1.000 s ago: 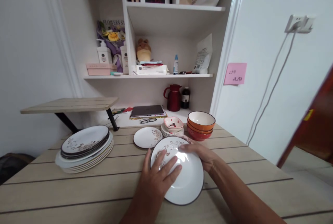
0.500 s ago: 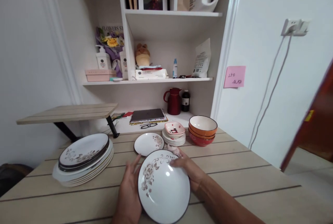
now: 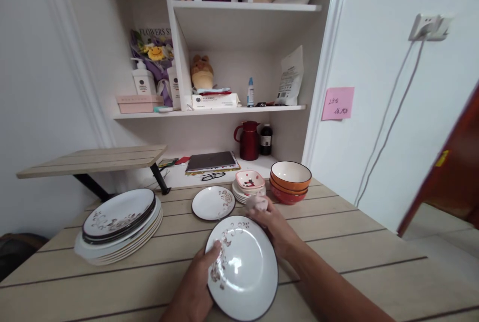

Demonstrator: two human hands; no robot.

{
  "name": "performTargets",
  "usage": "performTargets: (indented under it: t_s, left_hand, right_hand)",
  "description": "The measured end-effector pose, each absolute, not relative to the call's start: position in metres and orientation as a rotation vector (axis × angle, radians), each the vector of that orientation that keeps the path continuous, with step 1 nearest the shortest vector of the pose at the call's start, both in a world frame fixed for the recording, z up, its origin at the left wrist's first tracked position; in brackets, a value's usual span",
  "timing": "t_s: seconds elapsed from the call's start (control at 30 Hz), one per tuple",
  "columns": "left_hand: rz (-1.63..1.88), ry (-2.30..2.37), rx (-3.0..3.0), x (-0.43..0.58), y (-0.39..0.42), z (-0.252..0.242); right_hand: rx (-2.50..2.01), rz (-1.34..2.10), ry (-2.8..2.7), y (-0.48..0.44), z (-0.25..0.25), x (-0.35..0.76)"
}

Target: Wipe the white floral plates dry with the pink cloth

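Observation:
My left hand (image 3: 198,282) grips the left edge of a white plate (image 3: 249,282) with a dark rim and brown flowers, its thumb on the upper face. The plate is tilted toward me above the table. In my right hand (image 3: 271,222) is a crumpled pale pinkish cloth (image 3: 257,203), held just beyond the plate's upper right rim. Behind the held plate, a similar flowered plate (image 3: 209,203) lies on the table. Close to the cloth stand a stack of small white plates (image 3: 239,194) and a pinkish square bowl (image 3: 249,180) on top of them.
Larger plates (image 3: 119,214) are stacked at the left, near a raised wooden stand (image 3: 93,158). Orange and red bowls (image 3: 291,182) are nested at the right. Behind the wooden table (image 3: 337,247) are a laptop (image 3: 211,161), glasses (image 3: 213,176), a red jug (image 3: 249,142) and shelves.
My left thumb has come over the plate's face. My right hand has moved off the plate, up and away with the cloth. The plate has turned a little, and the view has shifted slightly.

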State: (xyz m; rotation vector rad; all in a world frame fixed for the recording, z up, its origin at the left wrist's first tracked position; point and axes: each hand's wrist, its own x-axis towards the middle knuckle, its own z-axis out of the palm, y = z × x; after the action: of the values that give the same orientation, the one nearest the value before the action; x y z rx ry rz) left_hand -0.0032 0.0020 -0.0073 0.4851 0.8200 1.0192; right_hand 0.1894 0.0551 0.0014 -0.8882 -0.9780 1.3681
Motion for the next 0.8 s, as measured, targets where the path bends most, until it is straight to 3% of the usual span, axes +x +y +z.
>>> performTargets:
  t_s: [0.2,0.5,0.8]
  left_hand:
    - [1.107,0.848,0.416,-0.002,0.003,-0.005]
    - [1.15,0.806,0.419,0.003,0.004,-0.007]
    - [1.158,0.81,0.412,0.004,0.004,-0.01]
  right_hand:
    - [-0.99,0.909,-1.118,0.062,0.014,0.209]
    - [-1.088,0.188,-2.247,0.035,0.01,0.179]
    - [-1.169,0.085,-2.214,0.039,0.006,0.179]
